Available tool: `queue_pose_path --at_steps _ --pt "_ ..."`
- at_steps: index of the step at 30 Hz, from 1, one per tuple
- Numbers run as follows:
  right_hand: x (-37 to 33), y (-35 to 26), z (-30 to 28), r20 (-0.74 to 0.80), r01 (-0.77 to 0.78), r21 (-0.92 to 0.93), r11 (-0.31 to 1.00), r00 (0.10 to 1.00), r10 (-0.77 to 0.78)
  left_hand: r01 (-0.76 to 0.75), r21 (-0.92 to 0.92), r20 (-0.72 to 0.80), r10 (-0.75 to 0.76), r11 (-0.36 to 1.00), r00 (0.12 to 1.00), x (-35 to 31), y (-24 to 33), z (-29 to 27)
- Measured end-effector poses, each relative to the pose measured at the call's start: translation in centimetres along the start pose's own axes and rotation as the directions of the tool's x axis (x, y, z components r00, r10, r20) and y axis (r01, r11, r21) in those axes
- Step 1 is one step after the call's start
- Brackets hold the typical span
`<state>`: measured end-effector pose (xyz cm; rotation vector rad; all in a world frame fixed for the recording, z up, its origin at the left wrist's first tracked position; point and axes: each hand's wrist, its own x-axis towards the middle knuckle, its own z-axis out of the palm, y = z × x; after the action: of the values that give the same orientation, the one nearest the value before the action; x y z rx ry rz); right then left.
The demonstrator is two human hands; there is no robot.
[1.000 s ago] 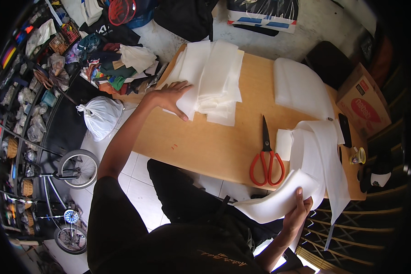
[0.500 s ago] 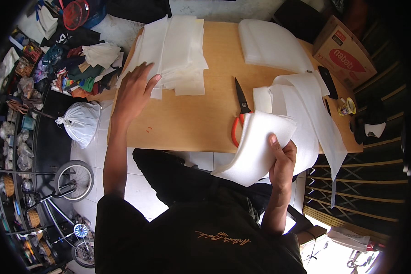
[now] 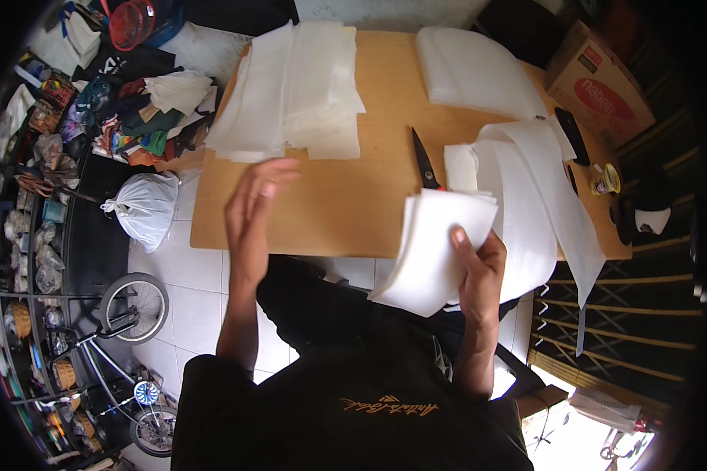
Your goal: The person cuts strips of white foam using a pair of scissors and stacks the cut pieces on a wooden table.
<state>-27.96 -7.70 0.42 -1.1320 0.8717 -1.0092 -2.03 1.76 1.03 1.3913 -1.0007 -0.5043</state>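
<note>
A few layered white foam sheets [image 3: 436, 247], slightly curved, are gripped by my right hand [image 3: 481, 271], its thumb on top. My left hand [image 3: 253, 212] hovers over the table's near left part, fingers stretched out and holding nothing. Just beyond it lie overlapping stacks of thin white foam sheets [image 3: 318, 74]. Black-bladed scissors [image 3: 424, 163] rest mid-table, their orange handles mostly hidden behind the held sheets. A long draped white foam sheet [image 3: 526, 235] hangs over the front edge at the right. Beside it sits a small white foam piece [image 3: 460, 166].
A thick folded foam bundle [image 3: 479, 74] lies at the back of the wooden table [image 3: 385, 86]. Right of it are a cardboard box [image 3: 601, 86], a dark phone-like object [image 3: 572, 135] and a small yellow cup [image 3: 605, 180]. A white bag [image 3: 143, 210] and bicycle [image 3: 133, 310] stand left.
My left hand has come off the sheet stack and moved right and toward me. The right hand's foam sheets have tilted slightly, covering more of the scissors' handles.
</note>
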Motion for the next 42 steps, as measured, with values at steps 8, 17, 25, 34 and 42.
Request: queue_pose_path --at_steps 8,17,25,34,42 --pt "0.3 0.6 2.1 0.095 0.069 -0.023 0.997 0.993 -0.067 0.366 -0.286 0.306 -0.278 0.886 0.911 -5.1 0.7 7.2" --pt "0.3 2.3 2.3 -0.052 0.160 0.008 0.987 0.986 -0.159 0.462 -0.556 0.338 -0.320 0.691 0.885 -5.5 -1.1 6.8" --pt "0.4 3.2 2.2 -0.071 0.112 0.127 0.986 0.992 -0.104 0.506 -0.630 0.383 -0.332 0.589 0.862 -5.4 0.1 7.0" --pt "0.5 4.2 2.1 -0.225 0.114 0.199 0.973 0.972 -0.068 0.102 -0.487 -0.146 -0.196 0.868 0.970 -4.7 1.9 9.7" --pt "3.0 6.2 -1.1 -0.109 0.077 0.193 0.978 0.992 -0.056 -0.200 0.007 -0.258 0.195 0.980 0.946 3.6 2.2 1.7"
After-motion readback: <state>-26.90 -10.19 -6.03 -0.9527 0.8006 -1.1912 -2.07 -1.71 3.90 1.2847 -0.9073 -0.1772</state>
